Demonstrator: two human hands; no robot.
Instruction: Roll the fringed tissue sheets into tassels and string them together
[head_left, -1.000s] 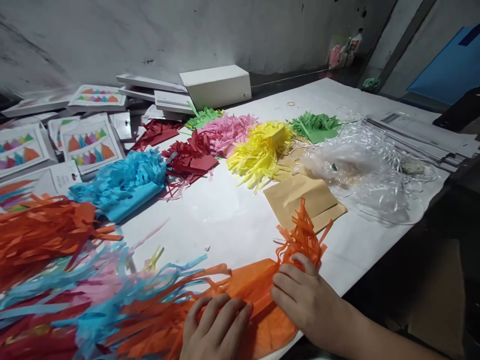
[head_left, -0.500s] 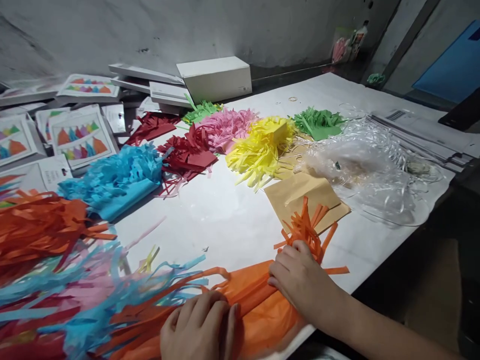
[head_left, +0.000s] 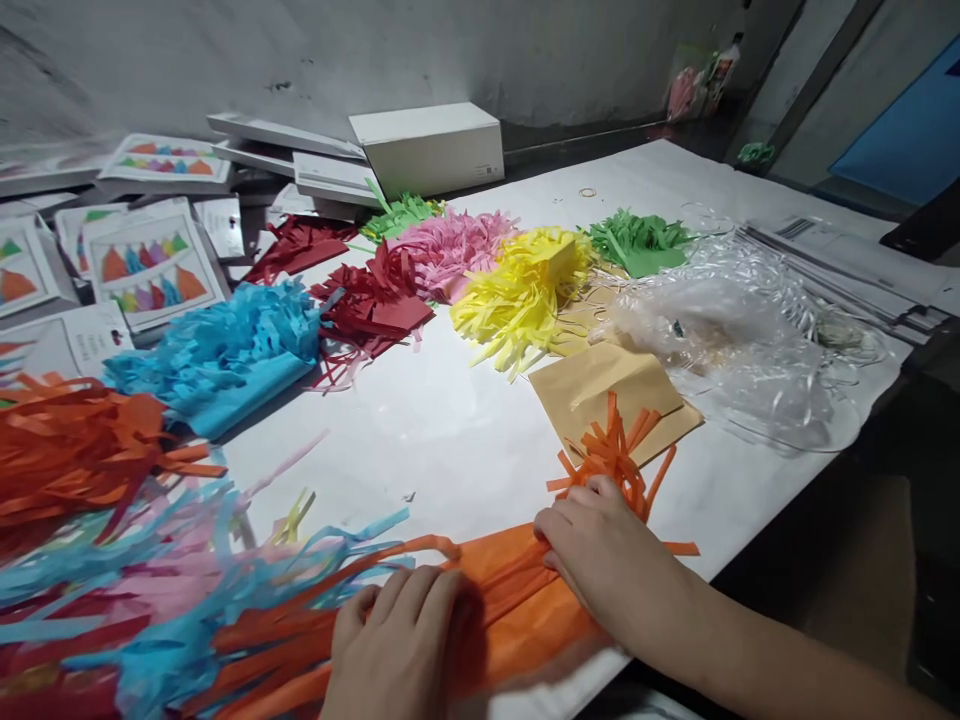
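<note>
Orange fringed tissue paper [head_left: 517, 560] lies across the front of the table, cut into strips at both ends. My left hand [head_left: 401, 630] is curled over its left part, fingers closed around the paper, their tips hidden beneath. Closed over the right part is my right hand [head_left: 600, 550], with a tuft of orange strips [head_left: 611, 450] sticking out past it. Left of my left hand, light blue tissue strips [head_left: 165, 640] mix with pink and red ones. A brown paper envelope [head_left: 607, 390] lies just beyond the orange tuft.
Folded fringed tissue bundles stand farther back: blue [head_left: 232, 350], dark red [head_left: 375, 305], pink [head_left: 457, 250], yellow [head_left: 525, 290], green [head_left: 637, 240]. Another orange bundle [head_left: 75, 440] is at left. Printed boxes [head_left: 150, 260] and a white box [head_left: 427, 150] line the wall. Clear plastic [head_left: 735, 330] covers the right side.
My left hand has shifted slightly up and right along the orange tissue paper, its thumb now tucked out of sight. My right hand stays nearly in place.
</note>
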